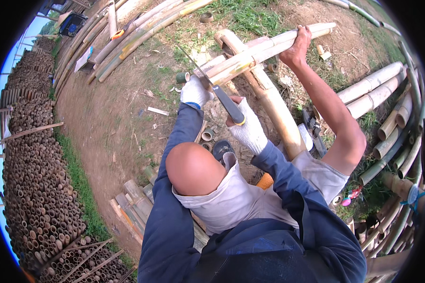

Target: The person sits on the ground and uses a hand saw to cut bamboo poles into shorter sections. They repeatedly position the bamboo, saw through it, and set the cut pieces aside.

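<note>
While right hand [248, 126] is gripping the knife [217, 92] handle, fingers closed, left hand [195, 91] is pressing closed on split bamboo [259, 49] beside the blade.

Tight at the fingers, open ground to their left

A co-worker's head [193, 167] blocks just below the gloved fingers [193, 89], and his bare arm [330, 108] bars the right. Poles [269, 47] cross just above them. Bare dirt [108, 113] lies open to the left.
</note>
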Tool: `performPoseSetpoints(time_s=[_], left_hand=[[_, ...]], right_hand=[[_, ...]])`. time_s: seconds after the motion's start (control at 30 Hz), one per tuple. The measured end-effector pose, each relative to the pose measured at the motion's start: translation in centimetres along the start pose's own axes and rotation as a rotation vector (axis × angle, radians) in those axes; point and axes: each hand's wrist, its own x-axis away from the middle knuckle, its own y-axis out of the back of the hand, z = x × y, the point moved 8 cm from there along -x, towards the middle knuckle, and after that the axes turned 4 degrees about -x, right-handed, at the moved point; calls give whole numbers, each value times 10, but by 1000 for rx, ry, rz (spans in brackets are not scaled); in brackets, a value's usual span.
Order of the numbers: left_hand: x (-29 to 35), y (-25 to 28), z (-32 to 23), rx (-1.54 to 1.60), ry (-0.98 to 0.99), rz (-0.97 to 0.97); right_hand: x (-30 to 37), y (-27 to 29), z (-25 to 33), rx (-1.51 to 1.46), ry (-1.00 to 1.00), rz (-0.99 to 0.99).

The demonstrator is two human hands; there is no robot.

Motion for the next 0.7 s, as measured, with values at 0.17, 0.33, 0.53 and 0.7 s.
performPoseSetpoints(time_s=[0.17, 0.33, 0.53, 0.7], left_hand=[[-2, 7, -7, -73, -52, 115], [-9, 3, 0, -98, 3, 118], [3, 2, -1, -7, 36, -28], [4, 7, 3, 184, 113, -49]], right_hand=[[-45, -21, -6, -71, 98, 8], [159, 67, -10, 279, 282, -61], [53, 29, -4, 122, -4, 12], [-30, -15, -16, -147, 156, 29]])
